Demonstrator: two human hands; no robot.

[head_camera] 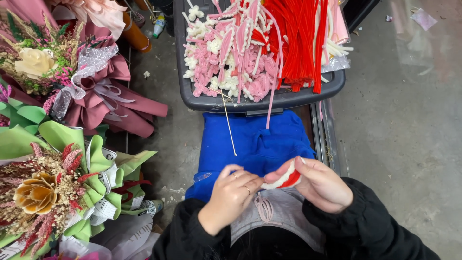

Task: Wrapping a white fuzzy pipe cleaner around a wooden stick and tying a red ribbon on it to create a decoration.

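Over the lap, just below the blue cloth [255, 144], the right hand [320, 185] has its fingers clenched around a red-and-white fuzzy piece [285, 179], while the left hand [231, 195] pinches at that piece's near end. Bare concrete floor [404, 135] lies open to the right. The grey bin's [262, 102] rim sits close ahead, and wrapped bouquets [62, 183] crowd the left edge.

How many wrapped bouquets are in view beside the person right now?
2: a maroon-wrapped bouquet at upper left and a green-wrapped bouquet at lower left. Wrapping at the frame's edges suggests more, partly cut off.
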